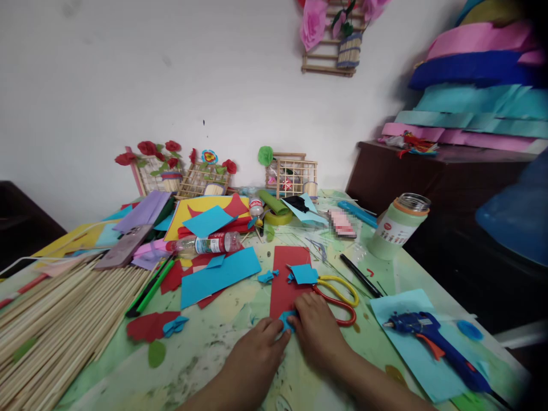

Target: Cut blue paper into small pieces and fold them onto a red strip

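Observation:
A small piece of blue paper [286,321] is pinched between my left hand [260,357] and my right hand [317,328], low over the table at the near end of a red paper strip [285,285]. Both hands have their fingers closed on it, and its exact folds are partly hidden. Just beyond my right hand are scissors [349,294] with yellow and red handles, a blue paper square [305,274] covering part of their blades. Small folded blue pieces [266,277] rest left of the red strip.
Bamboo sticks [64,319] cover the left side. A blue glue gun [432,337] lies on light blue paper at the right, near a black pen [360,275] and a green jar [396,228]. A plastic bottle [209,243] and coloured paper lie farther back.

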`<action>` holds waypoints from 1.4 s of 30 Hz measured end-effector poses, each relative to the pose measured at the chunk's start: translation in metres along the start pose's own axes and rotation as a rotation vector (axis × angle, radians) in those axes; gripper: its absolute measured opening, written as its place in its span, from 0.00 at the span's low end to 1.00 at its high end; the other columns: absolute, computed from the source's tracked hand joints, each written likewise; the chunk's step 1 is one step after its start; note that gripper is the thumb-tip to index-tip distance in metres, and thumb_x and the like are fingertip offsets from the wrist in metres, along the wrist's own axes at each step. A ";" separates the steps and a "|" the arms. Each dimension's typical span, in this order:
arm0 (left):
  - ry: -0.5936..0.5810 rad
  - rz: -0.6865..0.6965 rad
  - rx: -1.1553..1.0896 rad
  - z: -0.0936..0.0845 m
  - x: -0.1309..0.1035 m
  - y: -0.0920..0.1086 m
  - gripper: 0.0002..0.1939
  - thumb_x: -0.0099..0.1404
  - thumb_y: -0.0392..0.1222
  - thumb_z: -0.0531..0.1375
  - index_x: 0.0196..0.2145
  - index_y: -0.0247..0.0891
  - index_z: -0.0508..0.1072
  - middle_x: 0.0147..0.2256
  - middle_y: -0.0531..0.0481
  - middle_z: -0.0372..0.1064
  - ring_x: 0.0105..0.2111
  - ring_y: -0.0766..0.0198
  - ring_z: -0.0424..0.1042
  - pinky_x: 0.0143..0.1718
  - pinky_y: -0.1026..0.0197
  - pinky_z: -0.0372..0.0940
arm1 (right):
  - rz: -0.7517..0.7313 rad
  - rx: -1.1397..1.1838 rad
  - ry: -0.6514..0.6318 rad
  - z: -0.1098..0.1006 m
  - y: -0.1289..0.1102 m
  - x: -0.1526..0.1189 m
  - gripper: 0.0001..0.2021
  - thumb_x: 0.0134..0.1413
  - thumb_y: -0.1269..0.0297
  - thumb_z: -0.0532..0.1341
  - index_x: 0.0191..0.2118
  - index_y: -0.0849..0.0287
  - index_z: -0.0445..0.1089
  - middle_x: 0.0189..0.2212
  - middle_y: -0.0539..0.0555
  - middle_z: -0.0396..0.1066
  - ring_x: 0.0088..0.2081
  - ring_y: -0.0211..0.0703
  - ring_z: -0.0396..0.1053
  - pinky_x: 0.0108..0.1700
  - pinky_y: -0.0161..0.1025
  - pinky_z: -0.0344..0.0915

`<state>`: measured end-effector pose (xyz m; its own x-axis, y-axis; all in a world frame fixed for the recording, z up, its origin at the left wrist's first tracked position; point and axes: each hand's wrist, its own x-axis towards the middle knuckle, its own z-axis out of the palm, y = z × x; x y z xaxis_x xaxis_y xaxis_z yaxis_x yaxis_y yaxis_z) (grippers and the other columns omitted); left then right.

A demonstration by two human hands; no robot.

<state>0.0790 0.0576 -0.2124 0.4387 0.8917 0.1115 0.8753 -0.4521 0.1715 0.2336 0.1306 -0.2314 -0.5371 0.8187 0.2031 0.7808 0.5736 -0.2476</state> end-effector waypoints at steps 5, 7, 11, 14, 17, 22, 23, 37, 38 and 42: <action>-0.006 -0.038 -0.012 -0.002 -0.002 -0.001 0.15 0.61 0.33 0.55 0.46 0.40 0.70 0.45 0.47 0.69 0.44 0.58 0.67 0.46 0.58 0.65 | -0.079 -0.076 0.115 0.011 0.008 -0.004 0.21 0.50 0.64 0.62 0.49 0.67 0.65 0.46 0.64 0.67 0.49 0.57 0.62 0.53 0.52 0.57; 0.037 -0.022 0.017 0.000 -0.003 -0.003 0.15 0.62 0.35 0.55 0.46 0.41 0.70 0.48 0.46 0.68 0.48 0.56 0.66 0.49 0.55 0.64 | -0.069 -0.119 0.138 0.016 0.013 -0.003 0.22 0.52 0.67 0.61 0.53 0.64 0.63 0.47 0.63 0.68 0.50 0.56 0.62 0.54 0.53 0.56; 0.098 0.047 0.069 0.007 -0.005 -0.007 0.15 0.65 0.37 0.52 0.48 0.41 0.69 0.51 0.47 0.68 0.53 0.54 0.63 0.53 0.50 0.61 | -0.017 -0.157 0.144 0.013 0.019 -0.002 0.21 0.56 0.71 0.55 0.56 0.60 0.61 0.50 0.62 0.67 0.52 0.55 0.61 0.54 0.54 0.55; 0.081 0.079 0.068 0.009 -0.005 -0.009 0.16 0.66 0.38 0.52 0.51 0.43 0.68 0.50 0.49 0.69 0.52 0.57 0.65 0.54 0.49 0.58 | -0.236 -0.094 0.063 0.000 0.018 -0.009 0.28 0.58 0.63 0.54 0.63 0.60 0.49 0.61 0.59 0.53 0.61 0.55 0.49 0.59 0.54 0.48; 0.062 0.106 0.068 0.010 -0.004 -0.009 0.17 0.66 0.40 0.52 0.53 0.40 0.66 0.50 0.47 0.69 0.53 0.58 0.64 0.57 0.48 0.54 | -0.461 0.010 -0.096 -0.008 0.013 -0.021 0.38 0.57 0.47 0.51 0.65 0.60 0.36 0.64 0.56 0.43 0.64 0.51 0.39 0.62 0.52 0.41; 0.061 0.115 0.099 0.013 -0.006 -0.010 0.18 0.66 0.43 0.52 0.52 0.38 0.67 0.51 0.45 0.69 0.53 0.57 0.64 0.57 0.49 0.53 | -0.402 -0.006 -0.122 -0.001 0.009 -0.030 0.37 0.57 0.46 0.49 0.65 0.63 0.40 0.64 0.60 0.45 0.64 0.51 0.41 0.62 0.53 0.42; 0.084 0.129 0.111 0.013 -0.006 -0.010 0.17 0.66 0.43 0.51 0.52 0.39 0.67 0.50 0.46 0.69 0.52 0.58 0.65 0.57 0.50 0.52 | -0.378 -0.037 -0.081 0.001 0.011 -0.029 0.37 0.57 0.46 0.50 0.65 0.65 0.41 0.63 0.62 0.45 0.64 0.52 0.41 0.62 0.54 0.42; 0.395 0.381 0.330 0.032 0.002 -0.040 0.12 0.66 0.46 0.52 0.44 0.44 0.71 0.40 0.53 0.75 0.42 0.64 0.71 0.54 0.59 0.54 | -0.294 -0.008 -0.084 -0.019 0.020 -0.012 0.37 0.54 0.46 0.54 0.64 0.61 0.44 0.64 0.61 0.42 0.64 0.56 0.41 0.61 0.56 0.42; 0.385 0.367 0.305 0.032 0.003 -0.041 0.11 0.66 0.45 0.52 0.42 0.44 0.71 0.39 0.52 0.75 0.41 0.64 0.71 0.54 0.57 0.54 | -0.336 0.035 -0.130 -0.022 0.015 -0.012 0.36 0.54 0.48 0.56 0.63 0.59 0.48 0.64 0.61 0.46 0.63 0.55 0.44 0.61 0.54 0.43; 0.381 0.296 0.194 0.033 0.006 -0.033 0.11 0.68 0.39 0.49 0.42 0.42 0.70 0.36 0.52 0.74 0.38 0.65 0.71 0.56 0.52 0.52 | -0.318 0.141 -0.175 -0.025 0.000 -0.011 0.21 0.51 0.57 0.61 0.51 0.57 0.66 0.50 0.56 0.68 0.52 0.48 0.61 0.57 0.45 0.52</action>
<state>0.0592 0.0790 -0.2501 0.5997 0.6387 0.4821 0.7625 -0.6390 -0.1018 0.2473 0.1210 -0.2095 -0.8007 0.5849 0.1294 0.5219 0.7872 -0.3286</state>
